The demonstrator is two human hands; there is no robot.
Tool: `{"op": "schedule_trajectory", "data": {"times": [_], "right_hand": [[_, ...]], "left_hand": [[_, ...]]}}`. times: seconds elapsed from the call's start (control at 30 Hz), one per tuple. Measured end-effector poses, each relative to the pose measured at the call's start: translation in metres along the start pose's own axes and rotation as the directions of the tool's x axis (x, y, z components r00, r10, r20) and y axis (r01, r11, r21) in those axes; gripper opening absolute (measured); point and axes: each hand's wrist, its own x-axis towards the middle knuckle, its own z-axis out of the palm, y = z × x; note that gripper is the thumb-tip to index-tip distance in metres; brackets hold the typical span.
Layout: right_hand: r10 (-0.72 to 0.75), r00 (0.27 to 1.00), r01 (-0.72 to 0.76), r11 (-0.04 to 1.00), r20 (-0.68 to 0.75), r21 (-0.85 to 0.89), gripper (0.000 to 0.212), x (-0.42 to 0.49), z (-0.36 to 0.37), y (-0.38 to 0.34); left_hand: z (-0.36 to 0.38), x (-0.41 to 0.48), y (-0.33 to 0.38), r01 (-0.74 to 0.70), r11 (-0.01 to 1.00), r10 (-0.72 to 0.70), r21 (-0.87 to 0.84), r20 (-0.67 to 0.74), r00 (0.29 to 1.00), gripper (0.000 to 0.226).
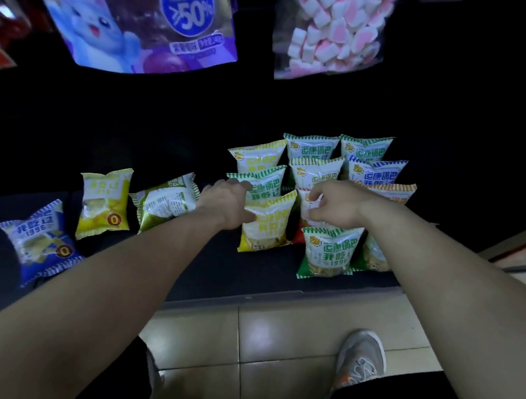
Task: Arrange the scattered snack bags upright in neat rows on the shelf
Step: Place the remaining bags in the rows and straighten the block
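Yellow foil snack bag (pixel 266 230) is standing upright on the dark shelf (pixel 212 269), the fingers of my left hand (pixel 225 199) gripping its top. My right hand (pixel 332 205) is pinching a red-bottomed bag (pixel 302 218). I'm squaring rows; next probably comes the flat green bag (pixel 166 201) left of my fingers.

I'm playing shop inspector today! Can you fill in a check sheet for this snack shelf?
Surface: dark shelf, low above the tiled floor.
Job's things: upright bags in rows at right; blue bag, flat yellow bag and green bag lying loose at left.
Clutter: nothing seen.
Hands: left hand grips standing yellow bag; right hand pinches red bag.
Cables: nothing seen.
Surroundings: purple bag and marshmallow bag hang above; shoe on floor.
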Motion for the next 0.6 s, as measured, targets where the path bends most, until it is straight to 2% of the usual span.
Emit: {"op": "schedule_trajectory", "data": {"times": [0.13,0.2,0.4,0.5,0.6], "right_hand": [[-0.084,0.987,0.082,0.996,-0.134,-0.021,0.047,0.007,0.011,-0.034],[-0.124,0.982,0.118,0.992,-0.144,-0.046,0.045,0.014,0.017,-0.057],[-0.282,0.958,0.266,0.941,-0.049,-0.208,0.042,0.046,0.045,-0.137],[-0.317,0.947,0.317,0.892,0.055,-0.323,0.044,0.066,0.067,-0.172],[-0.325,0.94,0.342,0.877,0.107,-0.338,0.047,0.097,0.093,-0.197]], "left_hand": [[-0.017,-0.028,-0.042,0.011,1.0,-0.012,0.021,0.018,1.0,0.076],[-0.022,-0.045,-0.072,0.061,0.998,-0.062,0.02,0.025,0.998,0.074],[-0.028,-0.094,-0.174,0.203,0.977,-0.199,-0.066,0.071,0.977,0.073],[-0.03,-0.108,-0.217,0.259,0.954,-0.241,-0.15,0.126,0.962,0.073],[-0.033,-0.114,-0.252,0.308,0.912,-0.275,-0.272,0.152,0.949,0.069]]}}
